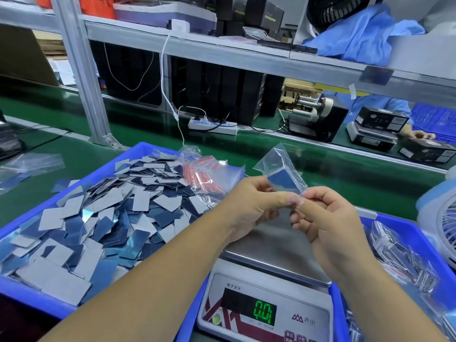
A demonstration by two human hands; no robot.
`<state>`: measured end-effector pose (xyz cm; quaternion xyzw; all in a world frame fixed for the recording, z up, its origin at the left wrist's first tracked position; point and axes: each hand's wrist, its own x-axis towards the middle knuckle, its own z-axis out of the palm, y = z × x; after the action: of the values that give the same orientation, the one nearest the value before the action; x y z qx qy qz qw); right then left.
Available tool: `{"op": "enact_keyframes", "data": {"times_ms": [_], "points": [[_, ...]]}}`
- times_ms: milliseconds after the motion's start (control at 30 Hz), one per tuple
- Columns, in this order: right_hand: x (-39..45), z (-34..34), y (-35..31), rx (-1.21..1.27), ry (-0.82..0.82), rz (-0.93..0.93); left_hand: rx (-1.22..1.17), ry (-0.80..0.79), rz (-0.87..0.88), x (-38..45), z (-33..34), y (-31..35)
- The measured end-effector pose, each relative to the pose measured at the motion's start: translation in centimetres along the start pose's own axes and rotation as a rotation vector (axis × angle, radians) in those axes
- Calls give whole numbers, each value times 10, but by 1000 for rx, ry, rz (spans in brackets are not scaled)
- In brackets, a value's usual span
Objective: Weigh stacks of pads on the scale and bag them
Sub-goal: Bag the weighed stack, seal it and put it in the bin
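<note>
1. Pads point(81, 218), loose in grey and blue, fill the blue tray point(29, 298) left of the scale point(266, 287).
2. Above the scale's pan, my left hand point(249, 206) pinches one side of a small clear bag point(281, 172) with a pad stack inside.
3. My right hand point(328, 218) pinches the other side, thumbs nearly touching. I judge I should press the seal flat along its length.
4. Scale reads zero; its pan is partly hidden by my hands.
5. Right of the scale, a bin's point(409, 233) contents are too blurred to name.
</note>
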<state>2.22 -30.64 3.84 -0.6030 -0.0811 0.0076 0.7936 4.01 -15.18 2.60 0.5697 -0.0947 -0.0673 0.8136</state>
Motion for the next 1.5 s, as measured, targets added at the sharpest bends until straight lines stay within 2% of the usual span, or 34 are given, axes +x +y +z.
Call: {"op": "enact_keyframes", "data": {"times_ms": [167,300,367,433,533,600,700,767,933,1067,1167,1333,1500], "points": [[-3,6,1,115,-11,-12,-31,-137,-56,-2,3,-7],[-4,4,-4,114,-95,29,-38,-10,-27,0,7,-11],[-3,4,-4,66,-62,30,35,19,6,1,9,-12],[0,0,-1,-68,41,-22,110,-23,5,0,9,-12],[2,-7,-2,-321,133,-201,54,-106,-44,-1,4,-10],[3,-11,-4,-469,138,-305,60,-100,-26,0,0,-8],[3,-13,-2,-749,120,-444,250,-73,86,1,-5,-8],[3,-13,-2,-865,106,-505,285,-74,116,1,-7,-10],[8,-20,-3,-845,34,-365,225,-70,103,2,-11,-7],[6,-19,-2,-904,11,-326,341,-116,61,1,-16,-5],[6,-17,-1,-948,-17,-331,385,-67,73,3,-20,-3],[8,-19,1,-785,-2,-309,479,18,81,8,-26,-6],[9,-20,1,-671,38,-291,414,67,103,11,-29,-5]]}}
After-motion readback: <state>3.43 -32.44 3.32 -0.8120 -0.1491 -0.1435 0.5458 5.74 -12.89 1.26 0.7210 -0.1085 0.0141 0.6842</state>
